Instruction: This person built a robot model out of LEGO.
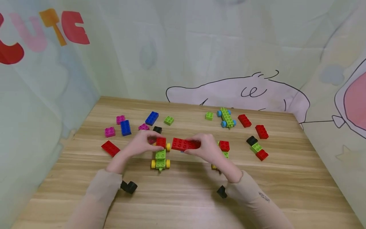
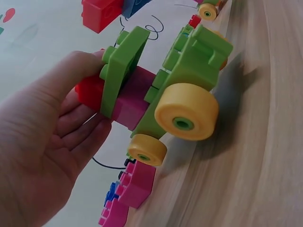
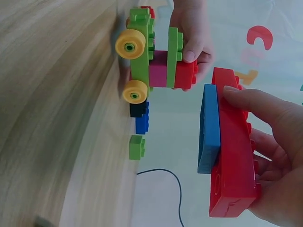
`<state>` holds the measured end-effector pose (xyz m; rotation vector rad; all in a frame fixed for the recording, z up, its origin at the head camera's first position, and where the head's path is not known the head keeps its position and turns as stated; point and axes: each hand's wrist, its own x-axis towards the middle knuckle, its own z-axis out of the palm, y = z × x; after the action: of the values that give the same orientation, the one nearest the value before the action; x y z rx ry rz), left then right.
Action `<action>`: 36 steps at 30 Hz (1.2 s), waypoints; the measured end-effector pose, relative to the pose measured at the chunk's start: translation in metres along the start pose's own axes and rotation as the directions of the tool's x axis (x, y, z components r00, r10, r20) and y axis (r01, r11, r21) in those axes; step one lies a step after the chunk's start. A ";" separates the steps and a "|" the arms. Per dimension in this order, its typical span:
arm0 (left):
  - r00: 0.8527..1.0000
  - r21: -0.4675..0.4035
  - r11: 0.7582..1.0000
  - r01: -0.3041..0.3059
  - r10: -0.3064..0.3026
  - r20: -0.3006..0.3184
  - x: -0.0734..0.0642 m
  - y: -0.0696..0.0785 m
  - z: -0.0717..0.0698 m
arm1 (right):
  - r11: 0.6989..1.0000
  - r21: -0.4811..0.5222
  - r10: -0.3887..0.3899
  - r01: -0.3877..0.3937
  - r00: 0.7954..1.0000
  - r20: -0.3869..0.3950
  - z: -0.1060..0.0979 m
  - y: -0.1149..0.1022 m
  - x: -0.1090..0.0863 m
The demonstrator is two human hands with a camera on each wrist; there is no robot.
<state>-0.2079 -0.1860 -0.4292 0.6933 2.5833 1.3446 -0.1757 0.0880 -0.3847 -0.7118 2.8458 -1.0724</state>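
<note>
My left hand (image 1: pixel 139 143) grips a red brick (image 1: pixel 161 142) at the top of a toy car built on a green wheeled base (image 1: pixel 160 164) with yellow wheels (image 2: pixel 187 111). Under that red brick come a green plate (image 2: pixel 124 66) and a pink brick (image 2: pixel 135 97). The wheels are at or close to the tabletop; I cannot tell if they touch. Just right of the car, my right hand (image 1: pixel 206 147) holds a long red brick (image 3: pixel 234 156) in the air by one end. A blue brick (image 3: pixel 209 130) is fixed to its underside, apart from the car.
Another car with a red brick (image 1: pixel 224 146) stands partly hidden beneath my right forearm. Farther back sits a blue-wheeled green base (image 1: pixel 227 117). Loose pink, blue and green bricks lie at back left, a red plate (image 1: pixel 110 148) at left, and a black-green-red row (image 1: pixel 257 148) at right.
</note>
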 end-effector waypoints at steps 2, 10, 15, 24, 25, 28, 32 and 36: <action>1.000 -0.011 1.000 -0.011 0.012 0.005 0.001 0.002 0.003 | 1.000 0.000 0.001 -0.001 1.000 0.001 -0.002 -0.001 0.000; 0.998 -0.018 0.999 -0.046 0.047 0.050 0.004 0.011 0.015 | 1.000 0.007 -0.015 0.014 1.000 0.003 -0.006 -0.001 0.000; 0.996 -0.007 0.998 -0.061 0.061 0.071 0.005 0.016 0.021 | 1.000 -0.001 -0.018 0.018 1.000 0.014 -0.007 -0.002 0.001; 0.991 -0.022 0.997 -0.079 0.081 0.103 0.008 0.021 0.032 | 0.999 -0.008 -0.044 0.045 0.998 0.045 -0.006 -0.004 0.002; 0.991 -0.022 0.996 -0.082 0.084 0.105 0.008 0.021 0.033 | 0.999 -0.010 -0.046 0.046 0.998 0.049 -0.005 -0.003 0.002; 0.991 -0.026 0.996 -0.080 0.083 0.103 0.008 0.023 0.034 | 0.999 -0.015 -0.048 0.049 0.997 0.059 -0.004 -0.003 0.002; 0.991 -0.031 0.996 -0.086 0.089 0.097 0.008 0.023 0.036 | 0.998 -0.025 -0.057 0.059 0.996 0.072 -0.003 -0.004 0.002; 0.991 -0.041 0.996 -0.085 0.089 0.097 0.008 0.022 0.036 | 0.998 -0.029 -0.060 0.063 0.995 0.086 -0.002 -0.005 0.003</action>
<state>-0.1956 -0.1445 -0.4323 0.8526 2.4714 1.3431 -0.1766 0.0851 -0.3794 -0.8314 2.7923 -0.9814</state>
